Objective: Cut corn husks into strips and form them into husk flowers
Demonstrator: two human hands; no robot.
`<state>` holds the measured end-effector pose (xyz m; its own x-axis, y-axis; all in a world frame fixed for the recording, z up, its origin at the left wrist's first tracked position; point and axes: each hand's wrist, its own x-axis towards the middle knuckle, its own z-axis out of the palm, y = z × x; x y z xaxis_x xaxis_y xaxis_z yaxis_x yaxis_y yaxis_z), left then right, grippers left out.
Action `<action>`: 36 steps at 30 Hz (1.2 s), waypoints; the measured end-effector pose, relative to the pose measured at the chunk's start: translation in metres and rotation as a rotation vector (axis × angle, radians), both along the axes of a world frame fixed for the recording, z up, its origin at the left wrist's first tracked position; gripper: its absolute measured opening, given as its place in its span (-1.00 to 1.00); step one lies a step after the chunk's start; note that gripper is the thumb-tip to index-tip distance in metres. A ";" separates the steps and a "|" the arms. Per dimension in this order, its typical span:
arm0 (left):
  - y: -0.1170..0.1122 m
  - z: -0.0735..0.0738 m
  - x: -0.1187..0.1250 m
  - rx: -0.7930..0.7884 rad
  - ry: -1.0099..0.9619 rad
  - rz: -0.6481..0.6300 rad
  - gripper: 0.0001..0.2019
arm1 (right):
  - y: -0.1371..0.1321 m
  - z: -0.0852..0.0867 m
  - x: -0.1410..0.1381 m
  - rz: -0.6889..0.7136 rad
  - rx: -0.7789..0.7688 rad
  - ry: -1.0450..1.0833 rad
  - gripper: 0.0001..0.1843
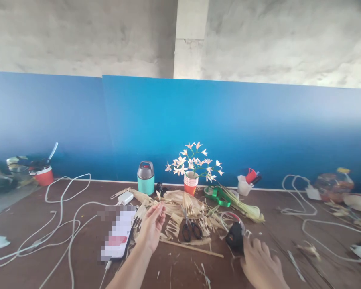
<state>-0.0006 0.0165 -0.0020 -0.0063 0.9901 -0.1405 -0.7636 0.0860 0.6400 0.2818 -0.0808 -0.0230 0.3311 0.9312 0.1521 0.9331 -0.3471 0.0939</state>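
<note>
Between the fingertips of the left hand (154,224), pinched upright, stands a small cream, husk-like sliver (158,196): presumably light, stiffish and easily torn, best held at its base. The right hand (262,259) lies at a black, rounded object (235,238), its grip indeterminable. Beyond, pale dried scraps (175,199) strew the brown bench (176,267).

Pale piece (159,196) in left grip (154,223)
</note>
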 end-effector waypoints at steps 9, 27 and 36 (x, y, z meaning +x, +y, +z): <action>0.003 0.002 -0.005 0.064 0.003 0.022 -0.74 | 0.050 0.057 -0.121 0.526 -0.015 0.267 -0.76; 0.010 -0.003 -0.011 0.108 0.053 0.094 -0.74 | 0.113 0.002 -0.182 0.794 0.021 0.372 -0.80; 0.007 -0.001 -0.008 0.131 0.127 0.105 -0.72 | 0.112 0.002 -0.176 0.814 0.012 0.445 -0.81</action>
